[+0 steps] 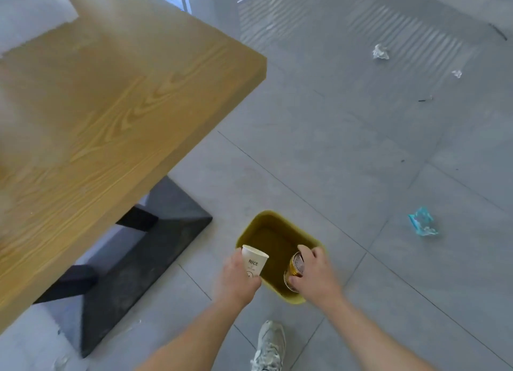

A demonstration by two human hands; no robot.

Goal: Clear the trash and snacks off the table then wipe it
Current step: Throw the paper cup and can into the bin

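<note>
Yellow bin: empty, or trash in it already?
Appears empty: the bin shows a bare inside; left hand grips the paper cup, right hand grips the can over it. Hands hide part.

We held a white paper cup [254, 263], printed NICE, and a gold can [294, 268], both tilted over the yellow bin [274, 231].

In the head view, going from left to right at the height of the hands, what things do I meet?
black table base → left hand → paper cup → can → right hand → teal wrapper

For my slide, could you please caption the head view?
Left hand holds paper cup, right hand a can, over the yellow bin.
</note>
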